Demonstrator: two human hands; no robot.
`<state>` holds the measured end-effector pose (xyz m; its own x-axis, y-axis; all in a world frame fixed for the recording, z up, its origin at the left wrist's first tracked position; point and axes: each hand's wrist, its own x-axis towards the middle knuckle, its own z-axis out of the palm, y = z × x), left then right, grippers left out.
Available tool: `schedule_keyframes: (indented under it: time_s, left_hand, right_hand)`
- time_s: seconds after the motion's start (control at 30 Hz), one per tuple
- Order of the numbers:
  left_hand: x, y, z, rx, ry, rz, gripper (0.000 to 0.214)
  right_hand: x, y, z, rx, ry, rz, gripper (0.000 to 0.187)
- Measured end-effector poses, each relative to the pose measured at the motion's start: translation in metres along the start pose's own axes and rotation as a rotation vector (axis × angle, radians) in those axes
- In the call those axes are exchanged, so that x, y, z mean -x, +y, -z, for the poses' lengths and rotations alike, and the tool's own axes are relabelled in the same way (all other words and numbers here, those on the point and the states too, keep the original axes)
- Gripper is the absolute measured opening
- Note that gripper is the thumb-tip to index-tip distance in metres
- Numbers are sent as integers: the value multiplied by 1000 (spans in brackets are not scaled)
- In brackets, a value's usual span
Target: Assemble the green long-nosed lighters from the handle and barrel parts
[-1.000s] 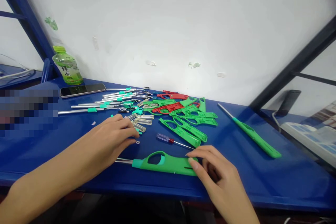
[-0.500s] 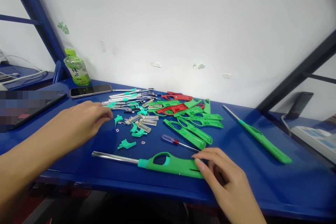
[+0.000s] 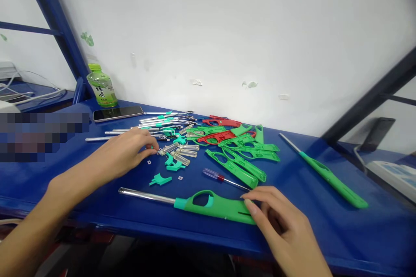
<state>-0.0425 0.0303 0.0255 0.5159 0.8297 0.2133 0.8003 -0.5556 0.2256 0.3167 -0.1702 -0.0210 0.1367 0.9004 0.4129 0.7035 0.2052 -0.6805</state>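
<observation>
At the near middle of the bench (image 3: 292,169), a green lighter (image 3: 224,207) with its long axis running left to right, slightly nearer at the right end. Metal tube (image 3: 146,195) pointing left, handle to the right. Right hand (image 3: 282,220) at the handle's right end, thumb and fingers lightly grasping it. Left hand (image 3: 133,149) farther off to the left, fingers bent, tips just beside the clear cartridges (image 3: 186,153); cannot tell whether grasping anything. Between the lighter and the left fingers, a loose teal trigger piece (image 3: 160,178). Just beyond the handle, a screwdriver (image 3: 212,174), shaft toward the right hand. On the right, well apart, a second lighter (image 3: 331,178), tube pointing far and left.

At far left, a capped bottle (image 3: 102,89), upright, with greenish contents; in the cartridges, contents too small to tell.

Compared with half a second ago: left hand shifted right, toward the cartridges; left ends of two metal rods (image 3: 99,139), covered then, now showing; right hand at the same end of the lighter.
</observation>
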Motion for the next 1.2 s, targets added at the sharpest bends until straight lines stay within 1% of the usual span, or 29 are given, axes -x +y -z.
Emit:
schedule_keyframes:
  time_s: [0.1,0.2,0.33,0.5,0.6,0.7,0.83,0.93,1.0,1.07,1.17,1.2]
  left_hand:
    - [0,0,-3,-16,-14,6,36]
    - [1,1,-3,-37,-10,20,36]
    - [2,5,-3,-44,-5,17,32]
    - [5,7,-9,-28,18,-11,26]
    - [7,6,-10,-17,40,-23,23]
    - [10,6,-5,-1,83,-10,20]
    - [16,17,12,38,194,67,18]
    - [20,31,24,158,223,133,19]
    - [22,39,28,264,222,176,23]
    - [22,45,28,365,224,195,29]
    - [20,50,25,531,202,170,42]
    - [19,51,25,578,182,152,46]
  right_hand:
    - [-2,5,2,25,-15,55,23]
    - [-1,7,2,33,-17,64,23]
    - [1,4,1,15,-20,35,25]
    - [1,-4,-2,-26,-11,-43,29]
    - [0,-6,-3,-48,-8,-51,29]
    - [-2,-6,0,-59,-21,-38,29]
    - [-7,-7,7,-33,-99,34,30]
    - [-19,-17,10,44,-79,103,25]
    - [-33,-28,8,119,-80,147,21]
    - [-50,-39,2,222,-143,186,16]
    - [-72,-49,-14,481,-272,303,21]
    - [-77,-51,-20,523,-300,329,20]
